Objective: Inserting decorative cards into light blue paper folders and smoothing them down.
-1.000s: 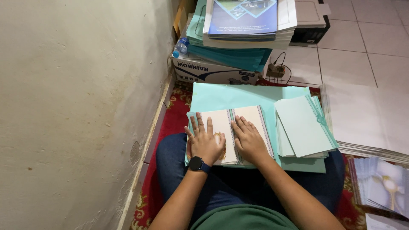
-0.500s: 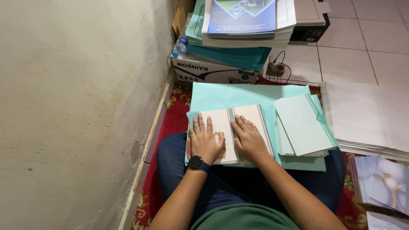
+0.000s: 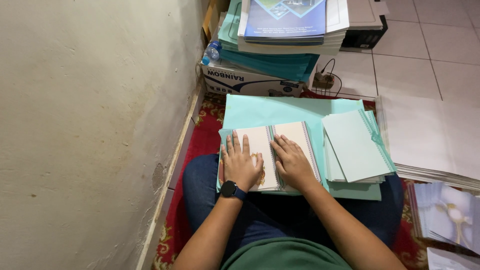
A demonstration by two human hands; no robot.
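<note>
Both hands lay flat, fingers spread and gripping nothing, on an opened white card [image 3: 280,150] with patterned borders that rested on the person's lap. The left hand [image 3: 241,165], a dark smartwatch [image 3: 230,189] at its wrist, pressed the card's left panel, partly covering a gold emblem there; the right hand [image 3: 292,162] pressed the right panel just beside the centre fold, the two hands close together but apart.

Under the card and reaching beyond the fingertips lay a large mint-green sheet [image 3: 270,110]. Just to the right of the right hand sat a stack of mint-green folded cards [image 3: 352,147] — the top one tilted, with a lacy edge. Farther right, on the floor, lay a pile of white sheets [image 3: 430,140]. Ahead of the hands stood a cardboard box [image 3: 245,82] bearing teal paper and a stack topped by a blue-covered booklet [image 3: 285,17] — a plastic bottle [image 3: 212,51] wedged at its left corner. A plaster wall [image 3: 90,125] rose to the left of the left hand, and a red patterned rug [image 3: 205,140] showed beneath the legs.
</note>
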